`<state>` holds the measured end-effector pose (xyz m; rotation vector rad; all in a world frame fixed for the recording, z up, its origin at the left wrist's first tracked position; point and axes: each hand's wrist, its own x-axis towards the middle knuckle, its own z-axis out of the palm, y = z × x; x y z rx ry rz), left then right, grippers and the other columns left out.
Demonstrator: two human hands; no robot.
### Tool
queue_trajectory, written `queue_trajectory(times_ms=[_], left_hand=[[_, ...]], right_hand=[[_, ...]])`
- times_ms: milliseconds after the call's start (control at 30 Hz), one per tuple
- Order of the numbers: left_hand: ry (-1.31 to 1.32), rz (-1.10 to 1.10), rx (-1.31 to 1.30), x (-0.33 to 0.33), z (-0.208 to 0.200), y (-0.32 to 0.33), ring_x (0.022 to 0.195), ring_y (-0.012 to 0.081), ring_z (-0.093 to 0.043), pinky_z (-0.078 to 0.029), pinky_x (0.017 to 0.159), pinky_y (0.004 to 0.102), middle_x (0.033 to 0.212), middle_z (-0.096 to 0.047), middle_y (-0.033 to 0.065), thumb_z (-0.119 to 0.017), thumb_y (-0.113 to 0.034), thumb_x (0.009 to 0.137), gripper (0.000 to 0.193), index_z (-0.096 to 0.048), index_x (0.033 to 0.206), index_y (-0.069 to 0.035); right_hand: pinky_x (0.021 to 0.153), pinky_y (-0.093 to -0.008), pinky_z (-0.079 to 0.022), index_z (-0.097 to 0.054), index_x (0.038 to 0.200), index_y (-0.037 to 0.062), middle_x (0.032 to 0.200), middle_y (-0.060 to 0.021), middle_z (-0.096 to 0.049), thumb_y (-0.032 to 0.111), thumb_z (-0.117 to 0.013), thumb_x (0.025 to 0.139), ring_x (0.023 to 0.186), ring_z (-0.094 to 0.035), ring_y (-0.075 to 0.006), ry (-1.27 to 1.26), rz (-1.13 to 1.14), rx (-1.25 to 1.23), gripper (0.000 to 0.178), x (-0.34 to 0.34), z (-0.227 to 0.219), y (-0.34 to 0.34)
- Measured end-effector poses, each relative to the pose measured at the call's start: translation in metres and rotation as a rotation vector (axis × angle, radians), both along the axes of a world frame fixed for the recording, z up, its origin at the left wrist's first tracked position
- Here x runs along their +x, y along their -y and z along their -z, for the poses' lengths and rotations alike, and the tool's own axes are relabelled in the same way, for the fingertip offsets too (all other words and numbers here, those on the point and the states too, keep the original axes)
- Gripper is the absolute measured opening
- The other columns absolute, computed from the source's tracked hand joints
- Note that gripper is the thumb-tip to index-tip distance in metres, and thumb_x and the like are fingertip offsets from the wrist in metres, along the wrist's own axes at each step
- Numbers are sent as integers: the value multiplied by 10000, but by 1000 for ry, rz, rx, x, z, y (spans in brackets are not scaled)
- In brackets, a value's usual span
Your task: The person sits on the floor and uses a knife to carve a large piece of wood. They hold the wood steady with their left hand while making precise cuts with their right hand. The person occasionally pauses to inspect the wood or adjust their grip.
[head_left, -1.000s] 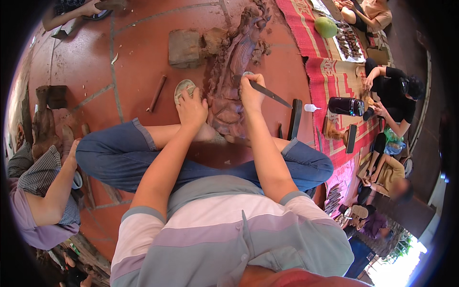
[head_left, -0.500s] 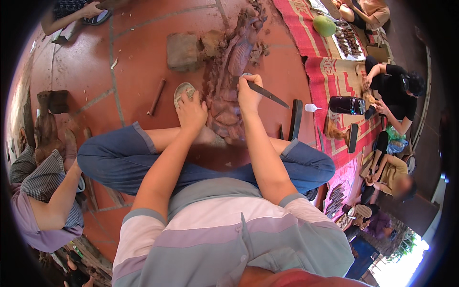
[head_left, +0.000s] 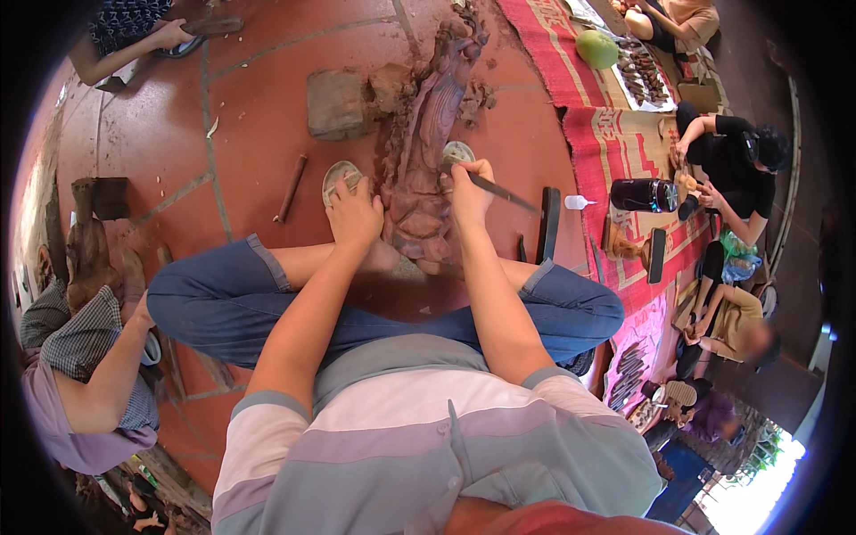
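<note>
Right hand [head_left: 470, 181] grips a chisel [head_left: 499, 189] at the wood carving's [head_left: 426, 152] edge; left hand [head_left: 355, 212] rests open beside it.

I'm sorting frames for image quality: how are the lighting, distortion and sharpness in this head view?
Head view: strong fisheye, with a black rim and floor joints bending toward the edges; even daylight on the wooden carving, left hand and right hand with its chisel, all fairly sharp; the bottom-right corner is blown out white; one seated person's face at right is blurred.
</note>
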<state>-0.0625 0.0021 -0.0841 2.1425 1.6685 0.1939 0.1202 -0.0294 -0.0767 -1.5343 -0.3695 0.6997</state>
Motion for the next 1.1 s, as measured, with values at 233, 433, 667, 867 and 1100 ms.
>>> queue_trajectory(times_ms=[233,433,667,867,1100], left_hand=[[-12,0,-27,0,-5,1,1122,390,-459,-398,910,494,1250,-426,195,-596,-295,828,475,-523,1270,-137],[-35,9,35,-1,3,4,1121,390,-458,-406,898,490,1259,-418,200,-597,-294,830,472,-525,1269,-137],[-22,19,47,0,2,-2,1103,395,-476,-419,873,497,1257,-428,205,-609,-297,822,469,-533,1255,-136],[-1,6,40,0,-3,-1,1083,403,-482,-418,870,503,1276,-422,209,-604,-276,816,445,-542,1227,-118],[14,7,19,-1,-2,2,1098,409,-473,-411,887,499,1334,-384,213,-604,-267,815,425,-546,1211,-122]], right_hand=[[622,-262,-415,-549,741,19,691,-26,-548,58,-650,789,662,-503,-102,242,29,12,118,-12,3,-10],[630,-269,-417,-530,732,24,695,-30,-544,51,-626,788,673,-500,-105,194,26,11,114,-8,3,-22],[646,-285,-431,-540,727,18,702,-42,-558,48,-640,772,688,-520,-123,215,48,-27,114,-2,9,-21],[653,-274,-431,-544,741,21,699,-33,-555,63,-652,779,693,-513,-107,121,39,-6,122,-9,17,-4],[648,-252,-420,-543,740,28,703,-27,-552,62,-645,803,684,-486,-79,120,66,49,124,-18,3,-10]])
